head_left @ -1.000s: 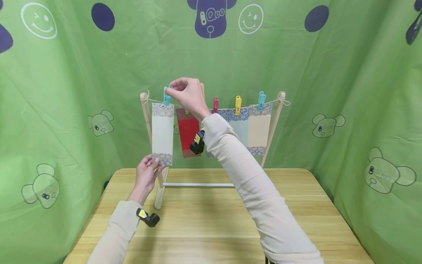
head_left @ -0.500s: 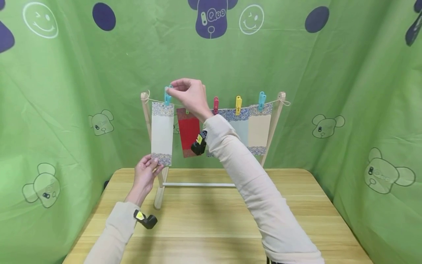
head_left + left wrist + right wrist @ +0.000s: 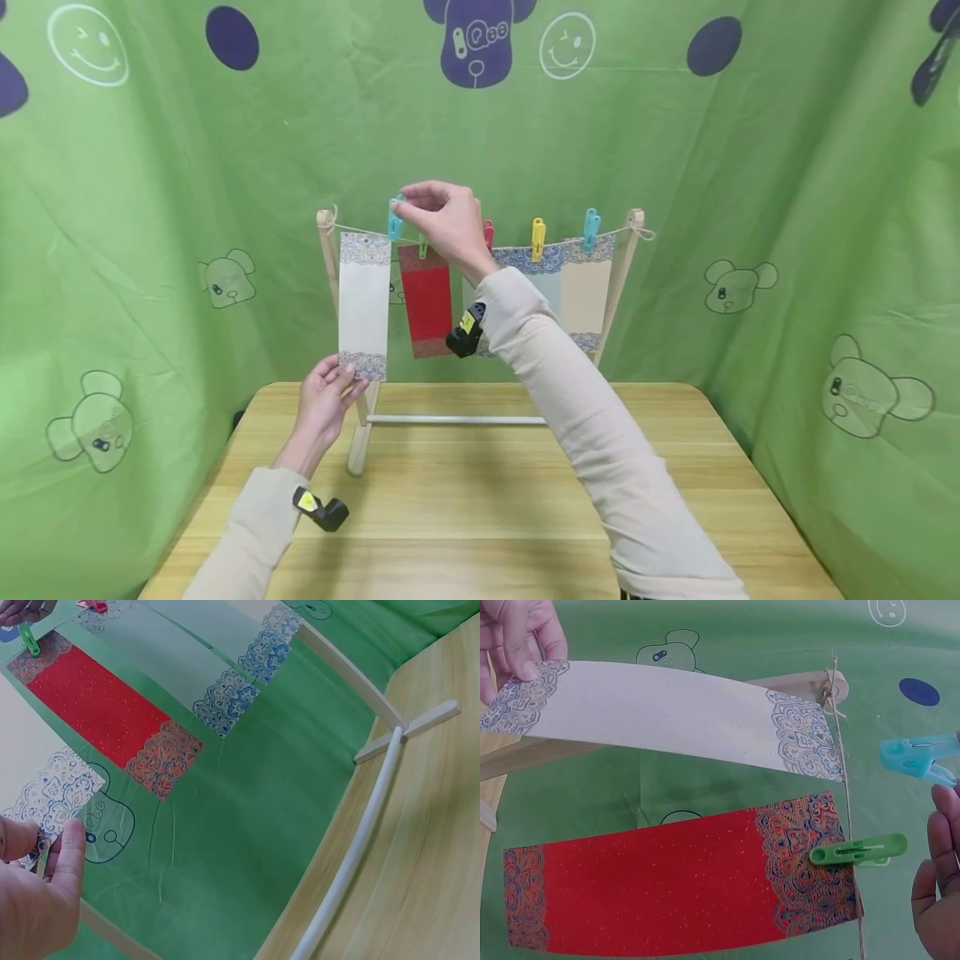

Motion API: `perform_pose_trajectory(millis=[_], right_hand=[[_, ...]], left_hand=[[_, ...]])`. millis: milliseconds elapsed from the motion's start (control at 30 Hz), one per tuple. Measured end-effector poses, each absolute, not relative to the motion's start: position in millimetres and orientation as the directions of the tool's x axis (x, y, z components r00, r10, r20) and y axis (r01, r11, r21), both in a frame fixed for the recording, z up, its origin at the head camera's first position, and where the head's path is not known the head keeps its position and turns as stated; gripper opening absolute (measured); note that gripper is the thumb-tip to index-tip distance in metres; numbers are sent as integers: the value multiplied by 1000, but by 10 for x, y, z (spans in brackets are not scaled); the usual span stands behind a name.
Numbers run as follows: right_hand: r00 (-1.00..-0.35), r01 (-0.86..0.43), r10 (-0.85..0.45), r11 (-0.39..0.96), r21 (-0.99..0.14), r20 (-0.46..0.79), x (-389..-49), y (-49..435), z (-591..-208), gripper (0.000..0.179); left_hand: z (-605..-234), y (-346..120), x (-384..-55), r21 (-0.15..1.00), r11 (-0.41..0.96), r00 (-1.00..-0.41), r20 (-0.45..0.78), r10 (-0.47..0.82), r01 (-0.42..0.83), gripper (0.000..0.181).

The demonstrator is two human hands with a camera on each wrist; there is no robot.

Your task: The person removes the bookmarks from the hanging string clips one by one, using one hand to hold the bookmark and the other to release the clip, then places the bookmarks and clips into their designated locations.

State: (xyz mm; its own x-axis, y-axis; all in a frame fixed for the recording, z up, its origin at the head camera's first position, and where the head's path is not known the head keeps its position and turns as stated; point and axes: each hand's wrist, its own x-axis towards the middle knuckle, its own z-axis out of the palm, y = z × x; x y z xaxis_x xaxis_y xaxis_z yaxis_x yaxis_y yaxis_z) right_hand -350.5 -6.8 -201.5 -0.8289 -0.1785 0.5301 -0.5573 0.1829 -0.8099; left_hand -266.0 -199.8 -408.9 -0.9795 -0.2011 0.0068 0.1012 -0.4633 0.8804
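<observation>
A white paper card [image 3: 363, 304] with blue patterned ends stands upright at the left end of the string [image 3: 841, 750]. Its bottom corner is pinched between thumb and fingers of my left hand [image 3: 322, 408]. Up by the string, my right hand [image 3: 448, 223] pinches a light blue clothespin [image 3: 911, 756]. In the right wrist view that clothespin is apart from both string and card, and the card's top end lies right at the string with no clip on it. Beside it, a red card [image 3: 656, 877] hangs from a green clothespin [image 3: 857, 850].
Farther right, a red clothespin [image 3: 488, 235], a yellow clothespin [image 3: 538, 240] and another blue clothespin [image 3: 591, 230] sit along the string over pale blue and beige cards [image 3: 585, 296]. A wooden frame [image 3: 626, 267] with a white crossbar [image 3: 457, 420] stands on the wooden table [image 3: 480, 500].
The blue clothespin has come off the white card and string, moving right with my right hand. My left hand and the white card have shifted slightly left and down.
</observation>
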Motion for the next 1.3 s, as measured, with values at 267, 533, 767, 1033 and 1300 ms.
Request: perform_pose_trajectory(millis=[267, 533, 767, 1033, 1300], right_hand=[[-830, -555, -178, 167, -815, 529, -3469, 33, -2043, 27], [-824, -559, -194, 129, -819, 532, -3435, 133, -2079, 28], [-826, -551, -201, 98, -829, 526, -3400, 211, -2098, 28], [-818, -565, -212, 119, -817, 535, -3362, 264, -2121, 27], [-811, -573, -201, 82, -815, 550, -3335, 339, -2141, 25]], left_hand=[[-4058, -2010, -2589, 882, -463, -984, -4, -181, 81, 18], [-4068, -2021, -2522, 886, -459, -985, -17, -169, 63, 20], [-4069, -2007, -2486, 886, -459, -986, -6, -166, 72, 17], [-4058, -2019, -2424, 885, -461, -987, -6, -161, 70, 18], [-4042, -2049, -2367, 885, -459, -986, -1, -165, 76, 14]])
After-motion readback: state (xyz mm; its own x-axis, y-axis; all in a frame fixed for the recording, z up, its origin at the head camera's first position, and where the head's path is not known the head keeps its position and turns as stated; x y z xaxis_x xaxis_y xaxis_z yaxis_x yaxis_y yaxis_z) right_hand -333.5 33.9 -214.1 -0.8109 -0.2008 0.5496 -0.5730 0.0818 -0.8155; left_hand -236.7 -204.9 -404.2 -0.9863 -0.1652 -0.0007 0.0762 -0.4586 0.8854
